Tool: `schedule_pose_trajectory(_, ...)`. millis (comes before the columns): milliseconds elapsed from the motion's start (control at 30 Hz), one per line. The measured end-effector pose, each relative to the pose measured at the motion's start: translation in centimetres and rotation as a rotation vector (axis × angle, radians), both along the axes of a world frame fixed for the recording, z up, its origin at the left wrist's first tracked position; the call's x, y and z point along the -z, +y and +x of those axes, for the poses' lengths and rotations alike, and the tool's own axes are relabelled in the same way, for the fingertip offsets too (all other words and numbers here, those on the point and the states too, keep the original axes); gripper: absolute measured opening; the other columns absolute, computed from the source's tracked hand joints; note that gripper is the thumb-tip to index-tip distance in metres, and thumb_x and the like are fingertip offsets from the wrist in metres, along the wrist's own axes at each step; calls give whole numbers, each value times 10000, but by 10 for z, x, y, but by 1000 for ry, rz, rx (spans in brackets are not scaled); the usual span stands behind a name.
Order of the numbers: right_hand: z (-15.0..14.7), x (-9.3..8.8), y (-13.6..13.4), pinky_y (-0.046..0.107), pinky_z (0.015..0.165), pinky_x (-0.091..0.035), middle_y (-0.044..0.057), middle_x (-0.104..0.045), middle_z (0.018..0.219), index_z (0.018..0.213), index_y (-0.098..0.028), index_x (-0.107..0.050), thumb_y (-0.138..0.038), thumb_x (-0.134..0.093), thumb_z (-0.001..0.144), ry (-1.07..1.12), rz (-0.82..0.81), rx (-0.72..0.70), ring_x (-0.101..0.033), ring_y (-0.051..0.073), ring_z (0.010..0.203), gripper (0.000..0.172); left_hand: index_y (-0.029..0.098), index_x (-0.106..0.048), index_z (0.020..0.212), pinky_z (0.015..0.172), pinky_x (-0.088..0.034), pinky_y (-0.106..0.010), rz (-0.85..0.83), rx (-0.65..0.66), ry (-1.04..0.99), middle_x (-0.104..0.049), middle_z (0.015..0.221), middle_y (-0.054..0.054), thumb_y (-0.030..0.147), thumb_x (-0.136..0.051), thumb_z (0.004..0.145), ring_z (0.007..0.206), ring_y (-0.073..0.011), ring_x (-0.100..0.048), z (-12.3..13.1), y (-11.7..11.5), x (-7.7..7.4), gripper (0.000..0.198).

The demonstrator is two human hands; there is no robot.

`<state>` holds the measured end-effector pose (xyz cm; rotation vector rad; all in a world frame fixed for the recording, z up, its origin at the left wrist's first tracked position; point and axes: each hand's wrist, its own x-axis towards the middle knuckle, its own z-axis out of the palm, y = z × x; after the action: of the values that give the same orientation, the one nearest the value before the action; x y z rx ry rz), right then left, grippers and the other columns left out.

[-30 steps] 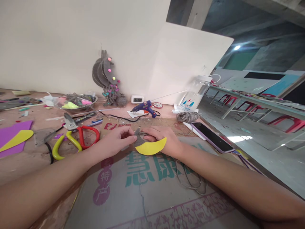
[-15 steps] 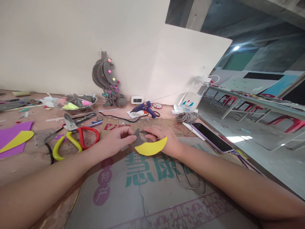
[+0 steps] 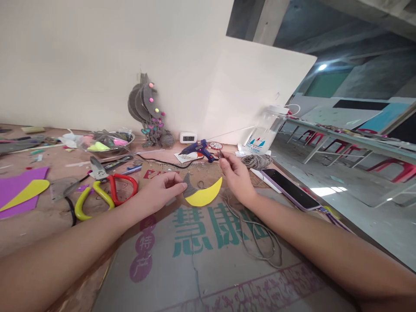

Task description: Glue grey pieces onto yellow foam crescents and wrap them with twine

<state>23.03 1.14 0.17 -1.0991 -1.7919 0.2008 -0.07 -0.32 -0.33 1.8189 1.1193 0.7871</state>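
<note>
My left hand (image 3: 164, 190) pinches the grey tip of a crescent-shaped piece (image 3: 205, 197), grey at its left end and yellow along the rest, just above the printed cardboard (image 3: 162, 264). To the right of the crescent is my right hand (image 3: 239, 180), raised with thumb and fingers pinched together. A small dark bit shows at its fingertips, too small to name. Under my right wrist, a loose grey cord (image 3: 248, 247) trails in loops over the cardboard. A thin loop appears behind the crescent's inner curve.
Beyond my hands lies a blue glue gun (image 3: 199, 149), near a small digital clock (image 3: 188, 138). Pruning shears (image 3: 97, 186) rest at left beside purple sheet (image 3: 22, 182). At right are a phone (image 3: 290, 188), a cord coil (image 3: 256, 161) and a clear bottle (image 3: 268, 128). A hanging felt ornament (image 3: 146, 104) stands behind.
My right hand has moved away from the crescent, to the right and upward, uncovering its inner curve. My left hand keeps its hold on the grey tip.
</note>
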Motion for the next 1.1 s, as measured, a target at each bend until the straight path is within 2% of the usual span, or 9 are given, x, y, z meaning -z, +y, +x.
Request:
schedule_pose_trajectory(100, -7, -3, -16, 293, 713, -469, 73, -657, 964, 1118, -167, -552, -343, -421, 896, -258, 114, -52, -599, 166, 793, 312, 180, -509, 698, 563, -324, -230, 19, -10, 7, -461, 639, 44, 436, -509, 772, 592, -108, -410, 1, -1, -2, 266)
schedule_pose_trajectory(200, -14, -6, -28, 291, 732, -465, 82, -666, 972, 1096, -155, -563, -316, -440, 895, -562, 206, -150, -610, 173, 829, 285, 175, -517, 686, 574, -328, -230, 29, -6, 18, -477, 648, 42, 397, -516, 770, 607, -108, -421, 2, -2, -2, 237)
schedule_pose_trajectory(267, -15, -8, -31, 292, 735, -463, 81, -670, 948, 1085, -148, -565, -318, -440, 898, -654, 242, -126, -611, 178, 841, 282, 175, -516, 687, 581, -332, -231, 36, -16, 12, -481, 656, 42, 386, -521, 767, 619, -109, -428, 2, -1, -1, 226)
schedule_pose_trajectory(433, -13, -14, -32, 287, 725, -458, 78, -665, 943, 1101, -149, -547, -315, -436, 901, -680, 295, -40, -608, 175, 838, 283, 173, -503, 716, 599, -347, -233, 6, -13, -77, -490, 680, 38, 406, -519, 772, 636, -109, -438, 3, 0, 0, 240)
schedule_pose_trajectory(633, -21, -9, -33, 280, 690, -443, 75, -659, 899, 1078, -141, -555, -339, -406, 914, -721, 249, -57, -601, 169, 811, 298, 162, -527, 735, 536, -319, -215, -57, -19, -110, -494, 648, 38, 410, -554, 745, 582, -97, -431, 5, -3, -5, 250)
schedule_pose_trajectory(867, -22, -4, -28, 267, 655, -423, 57, -655, 879, 1050, -148, -567, -335, -399, 918, -738, 213, -40, -598, 157, 787, 284, 173, -569, 825, 580, -381, -227, -68, 56, -156, -574, 741, 12, 372, -571, 743, 650, -121, -514, 3, 2, 5, 216)
schedule_pose_trajectory(1100, -22, -2, -27, 267, 676, -425, 68, -662, 876, 1051, -153, -572, -346, -407, 914, -738, 205, -67, -602, 163, 798, 289, 176, -572, 803, 597, -404, -238, -27, 65, -99, -594, 741, 8, 391, -561, 751, 665, -132, -540, 1, 2, 7, 222)
